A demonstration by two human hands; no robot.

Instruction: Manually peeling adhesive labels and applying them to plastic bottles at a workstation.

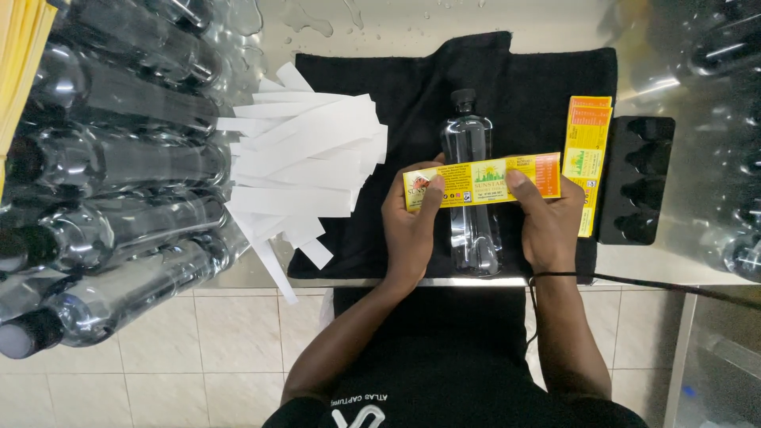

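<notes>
A clear plastic bottle (469, 143) with a black cap lies lengthwise on a black cloth (539, 87). Both hands hold a yellow and orange label strip (482, 181) stretched flat across the bottle's middle. My left hand (410, 230) pinches the strip's left end with the thumb on top. My right hand (548, 222) pinches its right part the same way.
A pile of white paper backing strips (305, 162) lies left of the cloth. Several clear capped bottles (119, 158) are stacked at far left. A stack of yellow labels (587, 147) and a black moulded tray (638, 178) sit right. A black cable (658, 284) runs along the table's front edge.
</notes>
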